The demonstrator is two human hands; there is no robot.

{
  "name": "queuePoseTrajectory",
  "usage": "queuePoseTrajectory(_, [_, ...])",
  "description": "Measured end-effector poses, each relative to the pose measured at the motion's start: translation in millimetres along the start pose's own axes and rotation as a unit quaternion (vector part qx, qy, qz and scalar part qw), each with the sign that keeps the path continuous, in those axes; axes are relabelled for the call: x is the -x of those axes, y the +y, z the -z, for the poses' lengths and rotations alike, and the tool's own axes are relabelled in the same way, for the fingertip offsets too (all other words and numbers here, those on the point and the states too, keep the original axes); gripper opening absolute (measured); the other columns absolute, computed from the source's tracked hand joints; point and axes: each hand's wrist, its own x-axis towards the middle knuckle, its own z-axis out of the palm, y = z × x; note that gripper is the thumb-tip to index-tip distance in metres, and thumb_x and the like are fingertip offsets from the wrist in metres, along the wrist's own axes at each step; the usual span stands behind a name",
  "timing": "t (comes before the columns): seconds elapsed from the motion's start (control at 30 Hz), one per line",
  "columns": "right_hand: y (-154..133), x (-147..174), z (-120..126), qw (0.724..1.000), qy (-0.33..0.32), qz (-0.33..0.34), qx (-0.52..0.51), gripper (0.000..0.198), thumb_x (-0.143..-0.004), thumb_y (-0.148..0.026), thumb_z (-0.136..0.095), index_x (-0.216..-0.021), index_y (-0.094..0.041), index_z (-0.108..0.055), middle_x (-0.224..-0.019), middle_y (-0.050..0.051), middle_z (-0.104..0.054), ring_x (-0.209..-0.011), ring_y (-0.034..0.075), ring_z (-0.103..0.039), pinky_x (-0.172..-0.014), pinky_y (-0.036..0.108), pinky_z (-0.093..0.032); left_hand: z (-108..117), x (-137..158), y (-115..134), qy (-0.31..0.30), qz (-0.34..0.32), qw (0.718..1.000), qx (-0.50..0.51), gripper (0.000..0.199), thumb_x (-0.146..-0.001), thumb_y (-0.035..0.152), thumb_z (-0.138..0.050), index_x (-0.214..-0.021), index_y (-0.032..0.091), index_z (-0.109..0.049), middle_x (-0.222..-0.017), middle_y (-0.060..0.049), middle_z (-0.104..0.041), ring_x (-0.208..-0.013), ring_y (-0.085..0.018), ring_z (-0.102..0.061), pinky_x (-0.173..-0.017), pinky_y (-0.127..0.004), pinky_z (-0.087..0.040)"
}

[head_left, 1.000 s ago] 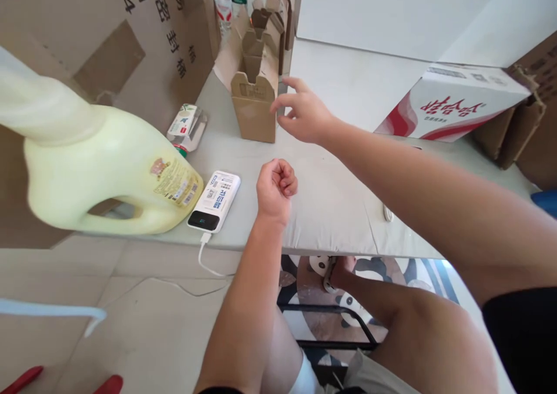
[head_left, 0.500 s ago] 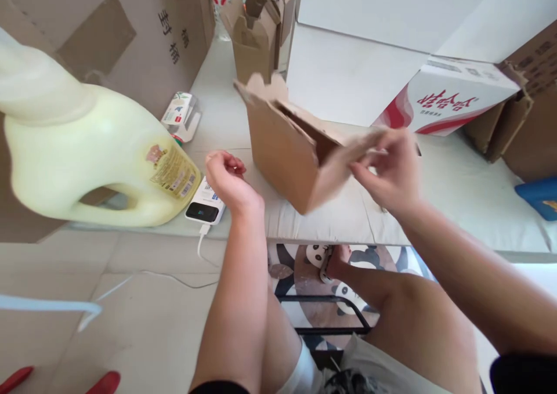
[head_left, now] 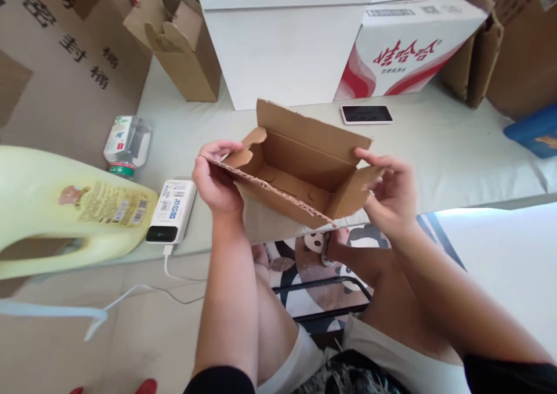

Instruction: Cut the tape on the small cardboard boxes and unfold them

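Observation:
Between my hands is an open brown cardboard box (head_left: 300, 150), its flaps spread and its inside bare down to slots in the bottom. My left hand (head_left: 220, 176) grips the left corner of the near flap, fingers over the edge and thumb side hidden behind the board. At the other end, my right hand (head_left: 389, 191) pinches the right end flap, with one finger reaching to the corner of the far flap. The box is tilted toward me close to the front edge of the covered bench (head_left: 461, 162).
A yellow jug (head_left: 108, 208), a white power bank (head_left: 172, 208) with a cable and a clear bottle (head_left: 130, 144) lie at left. Another brown carton (head_left: 187, 63) stands behind. A phone (head_left: 366, 114) lies before a red-and-white box (head_left: 404, 51). A blue object (head_left: 535, 130) is far right.
My left hand has come from beside the box onto its left flap. The box has tipped so its opening faces me, and its flaps are spread wider. The view has shifted.

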Motion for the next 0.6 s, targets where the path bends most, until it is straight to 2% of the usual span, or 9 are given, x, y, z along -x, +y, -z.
queuePoseTrajectory(0.07, [8,-4,-6,0.999,0.020,-0.042,-0.010,0.043,-0.090,-0.031,-0.067,-0.128,-0.035,-0.048,-0.143,0.006,-0.058,-0.086,0.016,-0.071,-0.052,0.027,-0.051,-2,0,-7,-0.021,-0.028,0.997,-0.065,0.045,-0.094,0.055,-0.045,-0.082,0.018,-0.069,-0.079,-0.006,-0.068,-0.083,-0.019,-0.064,-0.084,-0.036,-0.049])
queuePoseTrajectory(0.13, [16,-6,-11,0.997,0.059,-0.053,0.016,0.047,-0.087,-0.037,-0.071,-0.128,-0.035,-0.048,-0.143,0.006,-0.054,-0.078,0.014,-0.067,-0.055,0.031,-0.053,-3,-1,-15,-0.038,-0.049,0.989,-0.135,0.042,-0.093,0.055,-0.050,-0.082,0.019,-0.067,-0.078,-0.004,-0.065,-0.080,-0.017,-0.063,-0.083,-0.034,-0.050])
queuePoseTrajectory(0.23, [25,-4,-13,0.988,0.138,-0.040,0.062,0.059,-0.082,-0.043,-0.076,-0.133,-0.037,-0.046,-0.143,0.007,-0.049,-0.094,0.020,-0.066,-0.077,0.040,-0.059,-3,-3,-24,-0.047,-0.063,0.973,-0.216,0.041,-0.088,0.060,-0.060,-0.094,0.019,-0.065,-0.087,-0.002,-0.063,-0.085,-0.017,-0.064,-0.088,-0.035,-0.052])
queuePoseTrajectory(0.27, [27,-3,-13,0.988,0.135,-0.040,0.059,0.057,-0.084,-0.043,-0.073,-0.134,-0.037,-0.046,-0.142,0.007,-0.050,-0.105,0.023,-0.065,-0.087,0.043,-0.058,-3,-4,-27,-0.053,-0.068,0.969,-0.232,0.044,-0.085,0.061,-0.063,-0.102,0.020,-0.064,-0.092,-0.003,-0.064,-0.092,-0.019,-0.065,-0.092,-0.036,-0.052])
queuePoseTrajectory(0.33, [27,0,-10,0.994,0.089,-0.044,0.035,0.039,-0.092,-0.039,-0.063,-0.130,-0.035,-0.053,-0.138,0.007,-0.055,-0.123,0.026,-0.060,-0.105,0.050,-0.051,-1,-6,-29,-0.079,-0.073,0.963,-0.248,0.052,-0.082,0.061,-0.069,-0.117,0.024,-0.062,-0.107,-0.005,-0.065,-0.104,-0.021,-0.064,-0.099,-0.039,-0.051])
queuePoseTrajectory(0.43, [22,5,-4,0.998,0.034,-0.057,0.003,0.020,-0.097,-0.032,-0.052,-0.113,-0.030,-0.065,-0.132,0.006,-0.062,-0.132,0.027,-0.055,-0.116,0.053,-0.041,2,-7,-29,-0.123,-0.063,0.962,-0.234,0.056,-0.080,0.056,-0.074,-0.128,0.031,-0.061,-0.129,-0.005,-0.062,-0.112,-0.022,-0.063,-0.105,-0.041,-0.050])
queuePoseTrajectory(0.53, [16,11,3,0.996,0.024,-0.076,-0.044,0.021,-0.095,-0.032,-0.053,-0.108,-0.028,-0.069,-0.135,0.006,-0.061,-0.134,0.029,-0.053,-0.116,0.054,-0.041,4,-5,-27,-0.157,-0.057,0.954,-0.250,0.042,-0.083,0.052,-0.072,-0.119,0.032,-0.069,-0.142,-0.003,-0.058,-0.124,-0.026,-0.060,-0.113,-0.046,-0.046])
queuePoseTrajectory(0.6, [13,15,7,0.994,0.009,-0.078,-0.074,0.022,-0.093,-0.034,-0.054,-0.107,-0.028,-0.070,-0.137,0.006,-0.060,-0.137,0.030,-0.051,-0.117,0.053,-0.039,4,-3,-26,-0.171,-0.047,0.948,-0.266,0.028,-0.087,0.046,-0.068,-0.107,0.029,-0.075,-0.138,-0.003,-0.061,-0.130,-0.028,-0.057,-0.117,-0.048,-0.042])
